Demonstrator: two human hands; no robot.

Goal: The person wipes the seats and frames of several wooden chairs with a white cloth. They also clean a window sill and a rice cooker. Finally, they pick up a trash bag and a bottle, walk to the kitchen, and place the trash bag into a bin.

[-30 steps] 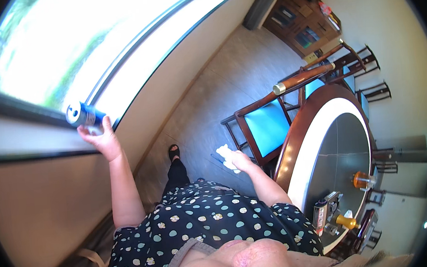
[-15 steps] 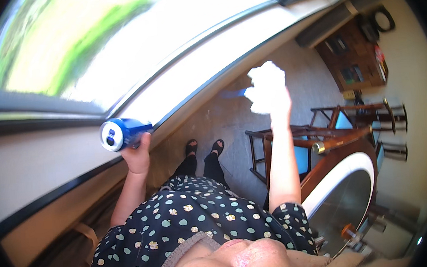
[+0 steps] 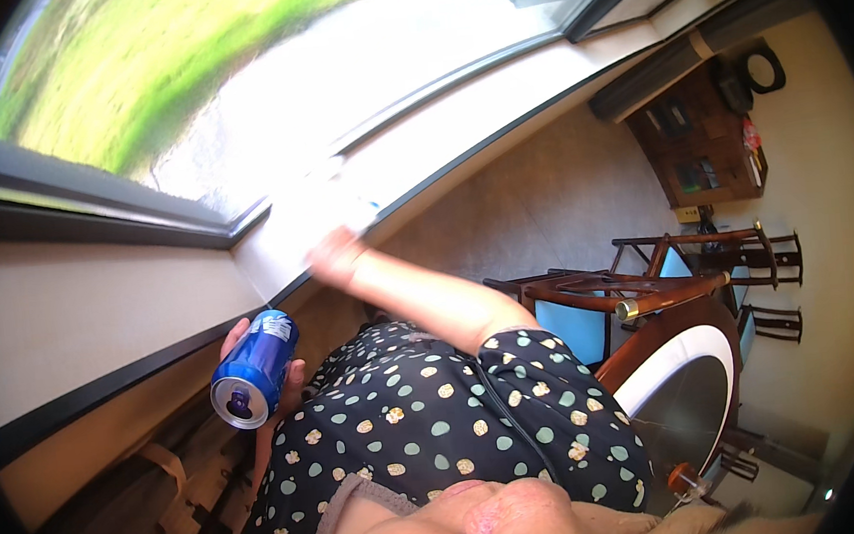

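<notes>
My left hand (image 3: 294, 386) is wrapped round a blue drink can (image 3: 259, 359), held tilted in front of the sill's edge at the lower left. The can's silver top, with its dark opening, faces toward me. My right arm reaches across to the left, and the right hand (image 3: 338, 256) is closed over the white window sill (image 3: 474, 93). In it is a crumpled white wad (image 3: 317, 203), cloth or paper, I cannot tell which. Glare from the window washes out its outline, and whether it touches the sill is unclear.
A dark window frame (image 3: 92, 218) borders the sill, with grass and pale paving outside. To my right stand a round table (image 3: 689, 347) with a white ring and dark wooden chairs (image 3: 569, 291) with blue seats. A wooden cabinet (image 3: 708, 134) is farther off.
My right hand has swung left with the white wad, from above the floor to the sill. The can has come lower and nearer to me in my left hand, its top turned downward.
</notes>
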